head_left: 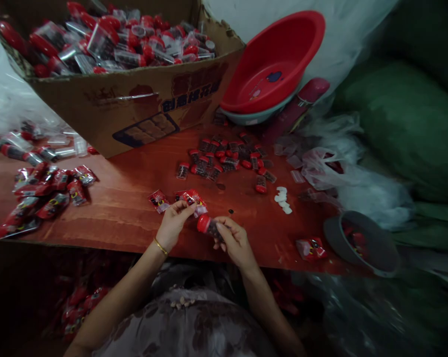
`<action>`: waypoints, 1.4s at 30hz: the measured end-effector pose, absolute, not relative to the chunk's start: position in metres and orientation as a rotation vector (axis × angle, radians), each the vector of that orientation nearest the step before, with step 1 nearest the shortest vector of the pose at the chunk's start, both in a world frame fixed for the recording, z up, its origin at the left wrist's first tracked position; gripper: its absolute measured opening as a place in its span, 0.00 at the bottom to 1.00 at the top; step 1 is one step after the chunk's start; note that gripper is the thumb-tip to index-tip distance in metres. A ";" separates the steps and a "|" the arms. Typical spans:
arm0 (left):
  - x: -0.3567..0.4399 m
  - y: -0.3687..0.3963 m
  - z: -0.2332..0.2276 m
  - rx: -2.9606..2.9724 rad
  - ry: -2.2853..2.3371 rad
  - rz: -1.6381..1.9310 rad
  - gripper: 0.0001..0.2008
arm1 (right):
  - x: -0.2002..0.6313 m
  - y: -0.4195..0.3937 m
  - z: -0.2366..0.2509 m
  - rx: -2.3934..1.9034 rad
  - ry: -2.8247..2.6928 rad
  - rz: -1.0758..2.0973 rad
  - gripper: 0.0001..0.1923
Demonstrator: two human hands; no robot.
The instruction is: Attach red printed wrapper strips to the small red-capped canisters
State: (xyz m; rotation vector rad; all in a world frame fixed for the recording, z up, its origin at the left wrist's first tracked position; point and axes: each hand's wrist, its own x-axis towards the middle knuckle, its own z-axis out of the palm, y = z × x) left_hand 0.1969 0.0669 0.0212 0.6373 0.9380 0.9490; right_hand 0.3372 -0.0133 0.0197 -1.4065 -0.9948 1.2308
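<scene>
Head camera, low centre of the frame: my right hand (pixel 235 241) pinches a small clear vial with a red cap (pixel 208 226) just above the near edge of the red desk (pixel 134 183), fingers pressed on its body, while my left hand (pixel 173 222) grips a red printed packet (pixel 194 199) by its lower end, fingers closed on the film. The vial lies nearly level, its long axis running left to right across the frame, cap toward the left and the packet. I judge it light, stiff and smooth, likely to slip, so the barrel behind the cap is the place to hold. The packet looks thin, soft and crinkly, best taken at an edge.

A second packet (pixel 159 201) lies flat just left of my left hand. Loose vials (pixel 227 158) are scattered at centre frame, with white tablets or caps (pixel 282 199) to their right; I cannot tell which. Filled packets (pixel 45 193) are heaped at the left. A cardboard box (pixel 142 101) of vials fills the upper left, a red basin (pixel 274 64) leans upper centre-right, and a grey bowl (pixel 361 243) sits at lower right.
</scene>
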 end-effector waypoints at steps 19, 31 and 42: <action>0.185 0.070 0.017 0.428 0.978 0.832 0.19 | 0.347 -0.015 0.003 -1.341 -1.276 0.954 0.17; 0.177 0.068 0.018 0.430 0.960 0.845 0.17 | 0.338 -0.003 0.005 -1.236 -1.823 0.435 0.19; 0.185 0.063 0.025 0.545 0.909 1.005 0.18 | 0.333 -0.001 -0.001 -1.232 -1.787 0.239 0.17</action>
